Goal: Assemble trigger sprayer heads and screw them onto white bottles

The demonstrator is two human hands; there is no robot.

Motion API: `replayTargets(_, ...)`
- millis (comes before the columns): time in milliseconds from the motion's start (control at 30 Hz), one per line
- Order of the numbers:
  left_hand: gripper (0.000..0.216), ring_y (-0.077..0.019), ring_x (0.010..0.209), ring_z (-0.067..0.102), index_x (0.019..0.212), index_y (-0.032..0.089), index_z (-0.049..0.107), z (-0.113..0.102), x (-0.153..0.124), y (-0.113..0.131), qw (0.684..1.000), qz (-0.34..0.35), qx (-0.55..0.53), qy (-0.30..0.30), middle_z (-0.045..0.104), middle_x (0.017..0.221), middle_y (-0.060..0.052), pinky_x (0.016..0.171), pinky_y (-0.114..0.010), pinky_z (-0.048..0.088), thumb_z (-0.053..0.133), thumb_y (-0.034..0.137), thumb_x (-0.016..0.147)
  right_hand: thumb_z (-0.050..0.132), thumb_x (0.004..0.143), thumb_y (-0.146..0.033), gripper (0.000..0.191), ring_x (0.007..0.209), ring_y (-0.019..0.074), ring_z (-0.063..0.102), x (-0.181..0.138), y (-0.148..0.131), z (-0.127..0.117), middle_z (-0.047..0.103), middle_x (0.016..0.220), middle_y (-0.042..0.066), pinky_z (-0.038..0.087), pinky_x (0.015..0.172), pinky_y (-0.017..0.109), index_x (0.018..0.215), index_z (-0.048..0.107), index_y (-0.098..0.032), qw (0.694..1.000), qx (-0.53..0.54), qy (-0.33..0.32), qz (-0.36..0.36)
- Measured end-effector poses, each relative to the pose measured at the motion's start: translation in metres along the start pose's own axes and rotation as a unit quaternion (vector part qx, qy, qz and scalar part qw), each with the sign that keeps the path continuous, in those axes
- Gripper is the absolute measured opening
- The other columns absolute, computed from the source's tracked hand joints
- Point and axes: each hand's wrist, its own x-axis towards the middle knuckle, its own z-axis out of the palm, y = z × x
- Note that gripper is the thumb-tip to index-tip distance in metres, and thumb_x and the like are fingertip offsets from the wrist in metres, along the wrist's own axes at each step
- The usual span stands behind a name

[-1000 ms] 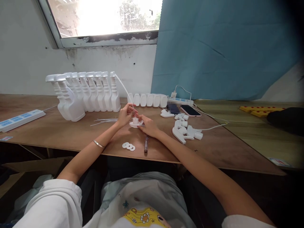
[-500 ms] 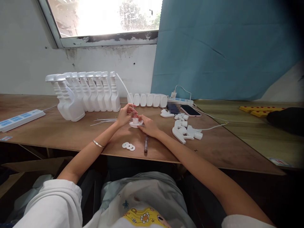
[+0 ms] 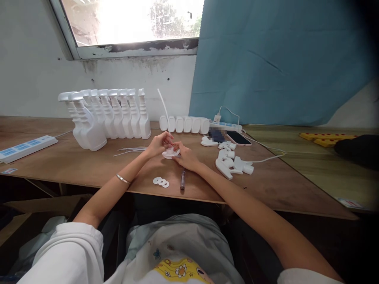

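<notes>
Spray head [image 3: 169,155] and tube [image 3: 164,104] meet at the fingertips: the left hand [image 3: 160,145] pinches the white tube, which rises leaning slightly left, while the right hand [image 3: 186,157] grips the white head low over the table [image 3: 83,167], the join itself too small to make out. Nearer the table's front edge lie a screwdriver [image 3: 182,182] and overlapping white washers [image 3: 161,182], with loose thin tubes [image 3: 130,150] beside the left hand. Farther out, more spray heads [image 3: 227,162] lie at right and white bottles [image 3: 144,122] stand at left.
</notes>
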Motion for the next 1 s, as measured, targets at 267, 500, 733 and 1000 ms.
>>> replayTargets(267,0.008,-0.0102,0.066,0.055,0.068,0.013,0.059,-0.002,-0.001,0.007,0.988,-0.004,0.143,0.056,0.063,0.07,0.0,0.064,-0.023,0.04,0.062,0.018,0.063,0.055,0.072,-0.02,0.042,0.076,0.0168,0.058,0.001,0.003,0.002,0.06,0.095,0.005,0.043,0.071,0.03,0.111,0.04,-0.019,1.0,-0.015,0.004,-0.002)
replayTargets(500,0.021,-0.0091,0.062,0.051,0.065,0.013,0.058,-0.002,-0.001,0.01,0.991,-0.01,0.123,0.045,0.061,0.066,-0.001,0.061,-0.021,0.04,0.063,0.033,0.067,0.055,0.071,-0.021,0.042,0.074,0.0172,0.059,0.001,0.006,0.005,0.061,0.094,0.005,0.044,0.069,0.03,0.11,0.041,-0.02,1.0,-0.025,0.009,-0.005)
replayTargets(733,0.02,-0.0083,0.055,0.05,0.067,0.011,0.06,-0.002,0.0,0.009,0.994,-0.048,0.095,0.04,0.059,0.06,0.0,0.054,-0.02,0.037,0.065,0.03,0.064,0.056,0.07,-0.021,0.042,0.076,0.0183,0.06,0.001,0.005,0.005,0.062,0.094,0.004,0.045,0.069,0.03,0.109,0.042,-0.02,0.999,-0.033,0.017,-0.004)
replayTargets(1000,0.01,-0.008,0.056,0.048,0.067,0.013,0.058,0.0,0.001,0.009,0.985,-0.003,0.172,0.026,0.056,0.058,0.002,0.057,-0.02,0.038,0.061,0.022,0.066,0.056,0.07,-0.022,0.043,0.078,0.0199,0.061,0.001,0.005,0.007,0.063,0.093,0.004,0.044,0.068,0.031,0.111,0.043,-0.02,0.998,-0.055,0.035,-0.005)
